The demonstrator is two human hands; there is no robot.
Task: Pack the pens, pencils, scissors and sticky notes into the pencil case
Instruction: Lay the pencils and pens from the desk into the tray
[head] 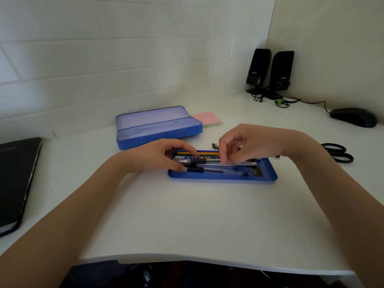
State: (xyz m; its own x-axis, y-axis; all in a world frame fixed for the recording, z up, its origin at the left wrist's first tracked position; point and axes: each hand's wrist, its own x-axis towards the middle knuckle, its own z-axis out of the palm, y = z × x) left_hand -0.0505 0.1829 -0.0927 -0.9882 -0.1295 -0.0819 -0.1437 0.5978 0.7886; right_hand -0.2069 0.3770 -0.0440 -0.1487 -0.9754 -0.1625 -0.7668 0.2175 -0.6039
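A shallow blue tray of the pencil case [268, 178] lies on the white desk with several pens [220, 168] and pencils [207, 154] in it. My left hand [164, 154] rests on the tray's left end, fingers touching the pens and pencils. My right hand [249, 145] hovers over the tray's middle, fingertips pinched on a clear pen. The open blue case body [158, 126] stands behind, empty inside. Pink sticky notes [207, 118] lie to its right. Black scissors [337, 152] lie on the desk to the right of my right wrist.
A black notebook [16, 179] lies at the left desk edge. Two black speakers [270, 71] with cables stand in the back right corner, and a black mouse [353, 117] sits at the far right. A small dark object [215, 145] lies just behind the tray.
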